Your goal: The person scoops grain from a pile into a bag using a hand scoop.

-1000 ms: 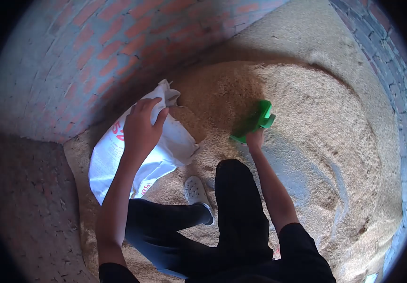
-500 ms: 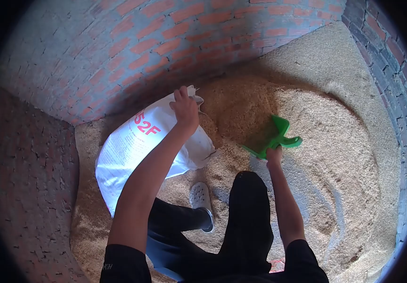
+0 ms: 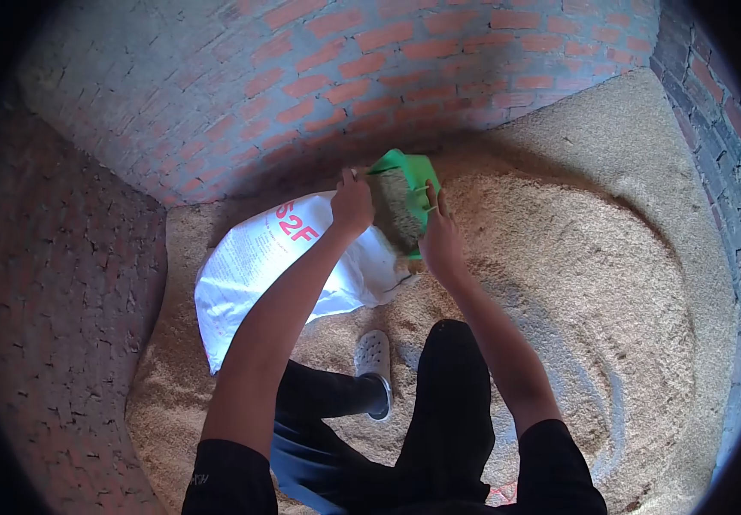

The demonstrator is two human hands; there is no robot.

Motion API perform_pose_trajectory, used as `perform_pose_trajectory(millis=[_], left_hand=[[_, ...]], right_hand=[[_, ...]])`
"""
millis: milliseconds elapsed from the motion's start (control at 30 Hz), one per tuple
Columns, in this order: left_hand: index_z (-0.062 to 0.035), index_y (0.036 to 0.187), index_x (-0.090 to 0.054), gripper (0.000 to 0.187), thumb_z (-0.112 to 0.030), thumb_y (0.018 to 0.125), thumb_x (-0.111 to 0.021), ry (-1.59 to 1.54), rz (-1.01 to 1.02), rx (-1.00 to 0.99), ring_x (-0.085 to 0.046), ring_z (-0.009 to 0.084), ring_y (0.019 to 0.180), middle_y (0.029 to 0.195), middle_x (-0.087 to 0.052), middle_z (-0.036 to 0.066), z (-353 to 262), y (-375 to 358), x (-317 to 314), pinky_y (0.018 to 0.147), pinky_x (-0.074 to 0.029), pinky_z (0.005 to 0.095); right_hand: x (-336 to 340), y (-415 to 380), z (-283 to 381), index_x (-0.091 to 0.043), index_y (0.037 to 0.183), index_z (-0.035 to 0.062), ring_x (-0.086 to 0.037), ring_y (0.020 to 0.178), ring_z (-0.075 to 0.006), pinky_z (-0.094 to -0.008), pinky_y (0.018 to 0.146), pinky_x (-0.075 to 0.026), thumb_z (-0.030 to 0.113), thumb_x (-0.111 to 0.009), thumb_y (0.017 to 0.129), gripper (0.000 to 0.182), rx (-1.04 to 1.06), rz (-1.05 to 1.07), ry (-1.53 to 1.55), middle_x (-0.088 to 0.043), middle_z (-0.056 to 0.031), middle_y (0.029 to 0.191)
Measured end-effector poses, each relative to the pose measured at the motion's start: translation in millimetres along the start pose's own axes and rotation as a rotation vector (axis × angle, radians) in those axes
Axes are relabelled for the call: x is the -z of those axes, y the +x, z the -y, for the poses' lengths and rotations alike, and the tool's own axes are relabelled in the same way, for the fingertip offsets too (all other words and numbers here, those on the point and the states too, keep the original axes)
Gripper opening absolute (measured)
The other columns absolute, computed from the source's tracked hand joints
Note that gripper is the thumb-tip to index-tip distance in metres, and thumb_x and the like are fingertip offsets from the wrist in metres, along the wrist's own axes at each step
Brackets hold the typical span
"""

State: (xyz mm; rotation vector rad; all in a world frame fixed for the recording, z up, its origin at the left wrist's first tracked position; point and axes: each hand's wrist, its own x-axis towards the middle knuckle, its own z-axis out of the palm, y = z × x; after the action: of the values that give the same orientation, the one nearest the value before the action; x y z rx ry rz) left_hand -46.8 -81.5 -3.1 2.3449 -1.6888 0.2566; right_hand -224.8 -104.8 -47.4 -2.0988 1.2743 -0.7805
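Observation:
A white sack with red printing lies on its side, its mouth toward the right. My left hand is closed on the upper edge of that mouth. My right hand grips the handle of a green scoop, which is tilted at the sack's opening. Husk-like, tan loose material fills the scoop's hollow. The scoop's near corner overlaps the sack's lower lip in this view.
A deep heap of the same loose tan material spreads over the floor and rises at the right. Brick walls close in the back and both sides. My shoe stands in the material below the sack.
My right hand has swung the green scoop left and up from the heap to the sack's mouth, now loaded. The left hand keeps its hold on the sack's edge.

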Motion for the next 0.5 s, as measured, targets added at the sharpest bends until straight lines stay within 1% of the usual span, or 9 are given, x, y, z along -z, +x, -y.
perform_pose_trajectory(millis=[33,67,133,167,233,300,367,433,500], left_hand=[[0.0036,0.103,-0.049,0.037,0.001,0.067,-0.059,0.007,-0.005,0.008,-0.052,0.036,0.093,0.109,-0.039,0.019,1,-1,1,0.07,-0.051,0.0409],[0.0027,0.104,-0.048,0.039,0.001,0.066,-0.059,-0.014,0.009,0.026,-0.052,0.0359,0.095,0.109,-0.04,0.019,1,-2,0,0.071,-0.051,0.0414],[0.0019,0.106,-0.048,0.041,0.001,0.066,-0.059,-0.033,0.024,0.057,-0.052,0.0359,0.096,0.11,-0.041,0.018,-4,-6,2,0.072,-0.05,0.0419],[0.001,0.104,-0.049,0.04,0.0,0.065,-0.059,-0.051,0.004,0.049,-0.052,0.0356,0.096,0.108,-0.043,0.018,-7,-7,2,0.072,-0.05,0.0428],[0.0002,0.102,-0.05,0.039,0.0,0.065,-0.059,-0.071,-0.001,0.053,-0.052,0.0353,0.096,0.106,-0.045,0.017,-6,-18,-8,0.072,-0.049,0.0438],[-0.0014,0.095,-0.054,0.03,-0.002,0.066,-0.06,-0.133,-0.152,-0.024,-0.053,0.0325,0.094,0.1,-0.047,0.015,-3,-24,-13,0.069,-0.049,0.0428],[-0.0023,0.092,-0.056,0.025,-0.004,0.067,-0.059,-0.025,-0.128,-0.001,-0.053,0.0315,0.092,0.099,-0.048,0.014,-5,-30,-14,0.068,-0.048,0.0425],[-0.0032,0.089,-0.058,0.021,-0.006,0.068,-0.059,0.073,-0.109,0.017,-0.053,0.0305,0.091,0.097,-0.049,0.013,-7,-30,-14,0.068,-0.048,0.0422],[-0.0043,0.085,-0.062,0.016,-0.007,0.07,-0.058,0.189,-0.098,-0.037,-0.054,0.0287,0.089,0.096,-0.049,0.012,-7,-25,-13,0.067,-0.047,0.0408]], right_hand=[[1,-1,5,-0.024,0.135,0.0121,-0.045,0.108,-0.0451,-0.0463,0.075,-0.049,-0.004,-0.052,0.072,0.071,0.123,-0.143,-0.091,-0.04,-0.0212,0.129],[5,-4,6,-0.024,0.135,0.0121,-0.045,0.108,-0.0451,-0.0463,0.075,-0.049,-0.004,-0.052,0.072,0.071,0.131,-0.139,-0.085,-0.04,-0.0212,0.129],[17,-10,2,-0.015,0.14,0.0215,-0.034,0.119,-0.0456,-0.0437,0.074,-0.052,-0.007,-0.055,0.07,0.085,0.161,-0.106,-0.109,-0.02,-0.0141,0.142],[16,-14,-2,-0.015,0.14,0.0215,-0.034,0.119,-0.0456,-0.0437,0.074,-0.052,-0.007,-0.055,0.07,0.085,0.168,-0.092,-0.108,-0.02,-0.0141,0.142],[15,-26,-15,-0.019,0.139,0.0211,-0.03,0.124,-0.0407,-0.0424,0.072,-0.053,-0.003,-0.057,0.071,0.081,0.341,-0.058,-0.218,-0.019,-0.0115,0.143],[21,-31,-33,-0.019,0.139,0.0196,-0.031,0.124,-0.0387,-0.0411,0.075,-0.052,-0.002,-0.054,0.074,0.077,0.339,-0.03,-0.251,-0.02,-0.0122,0.143],[23,-36,-48,-0.019,0.139,0.018,-0.032,0.124,-0.0367,-0.0397,0.078,-0.051,0.0,-0.052,0.077,0.073,0.341,-0.002,-0.284,-0.021,-0.0129,0.143],[23,-39,-69,-0.026,0.135,0.0116,-0.03,0.126,-0.0356,-0.0427,0.083,-0.049,-0.006,-0.046,0.076,0.065,0.395,-0.359,0.123,-0.026,-0.0172,0.139],[3,-45,-116,-0.032,0.13,0.0031,-0.038,0.12,-0.0363,-0.0437,0.088,-0.042,0.002,-0.042,0.082,0.048,0.059,-0.421,0.181,-0.036,-0.0207,0.133]])
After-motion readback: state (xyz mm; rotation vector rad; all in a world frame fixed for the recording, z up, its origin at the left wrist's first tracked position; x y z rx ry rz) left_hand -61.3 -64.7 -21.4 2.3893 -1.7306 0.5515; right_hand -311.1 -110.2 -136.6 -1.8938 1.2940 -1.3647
